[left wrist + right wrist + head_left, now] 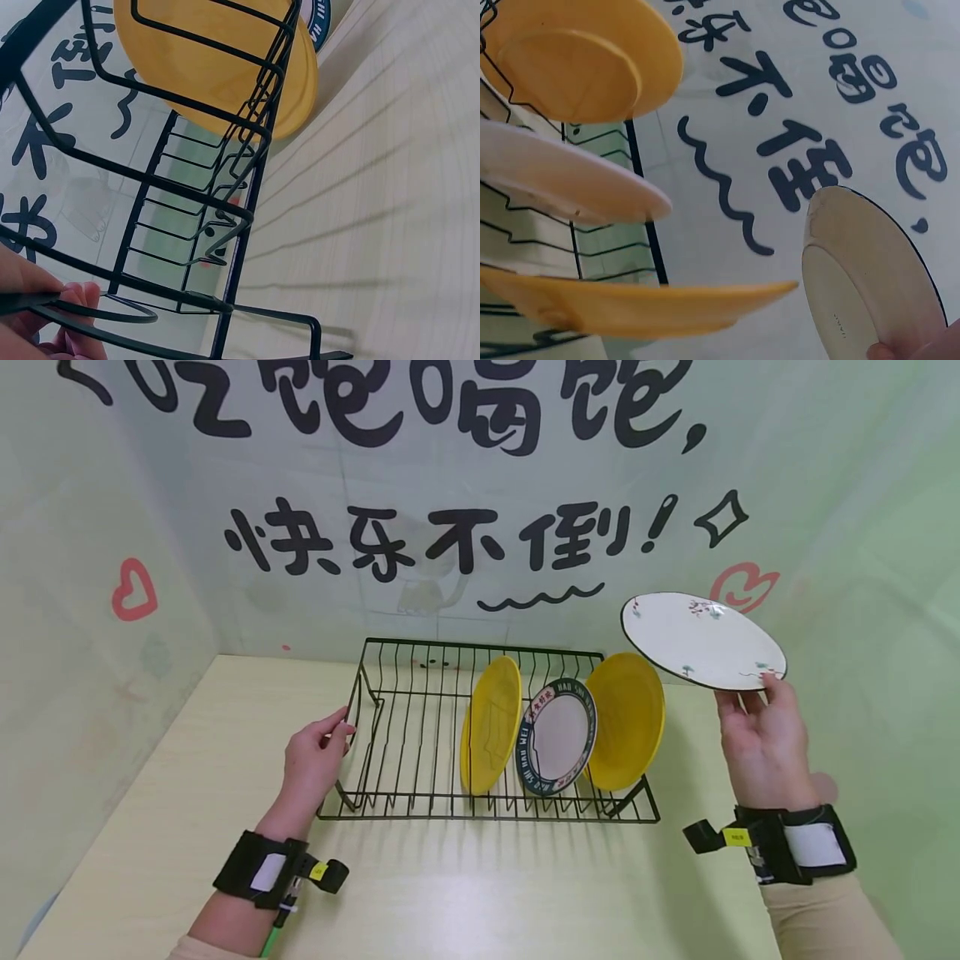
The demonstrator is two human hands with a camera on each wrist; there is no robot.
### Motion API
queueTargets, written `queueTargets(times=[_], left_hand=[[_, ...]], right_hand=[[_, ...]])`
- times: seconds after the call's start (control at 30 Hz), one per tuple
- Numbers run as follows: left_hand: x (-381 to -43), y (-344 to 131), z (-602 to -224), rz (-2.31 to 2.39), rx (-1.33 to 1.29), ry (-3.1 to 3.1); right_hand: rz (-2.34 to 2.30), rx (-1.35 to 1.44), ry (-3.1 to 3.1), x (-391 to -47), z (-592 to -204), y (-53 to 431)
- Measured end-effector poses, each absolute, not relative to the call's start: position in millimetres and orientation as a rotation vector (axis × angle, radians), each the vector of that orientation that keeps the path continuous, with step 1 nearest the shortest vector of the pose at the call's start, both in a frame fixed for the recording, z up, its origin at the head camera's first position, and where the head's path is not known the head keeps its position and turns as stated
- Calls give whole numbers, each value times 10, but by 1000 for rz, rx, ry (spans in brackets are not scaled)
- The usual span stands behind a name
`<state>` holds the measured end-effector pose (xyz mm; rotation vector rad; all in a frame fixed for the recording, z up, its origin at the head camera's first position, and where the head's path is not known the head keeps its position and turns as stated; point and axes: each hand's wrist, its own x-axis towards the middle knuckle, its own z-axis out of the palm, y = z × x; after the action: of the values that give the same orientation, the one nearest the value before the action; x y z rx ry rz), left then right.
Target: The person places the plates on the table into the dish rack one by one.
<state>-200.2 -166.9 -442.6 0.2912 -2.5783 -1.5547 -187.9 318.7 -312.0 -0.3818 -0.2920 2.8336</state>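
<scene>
My right hand (768,747) holds a white plate (697,639) by its near edge, up in the air to the right of the rack. The plate has a dark rim and small flower sprigs; its underside faces the right wrist view. With thumb and fingers, my left hand (311,760) grips the left end of a black wire dish rack (390,818). Upright in the rack's right half stand a yellow plate (493,727), a white plate with a dark lettered border (558,739), and another yellow plate (630,727) at the right end.
The rack stands on a pale wooden table (480,893). Close behind it hangs a light cloth backdrop (420,468) with large black characters, and its sides close in the table at left and right. The rack's left half has bare wire slots.
</scene>
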Motion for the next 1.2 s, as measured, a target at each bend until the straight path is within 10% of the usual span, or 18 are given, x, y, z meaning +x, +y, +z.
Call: queueTargets(times=[1.2], left_hand=[[-2006, -1674, -4432, -1558, 287, -2566]], right_hand=[[2690, -336, -1178, -1956, -2727, 2064]])
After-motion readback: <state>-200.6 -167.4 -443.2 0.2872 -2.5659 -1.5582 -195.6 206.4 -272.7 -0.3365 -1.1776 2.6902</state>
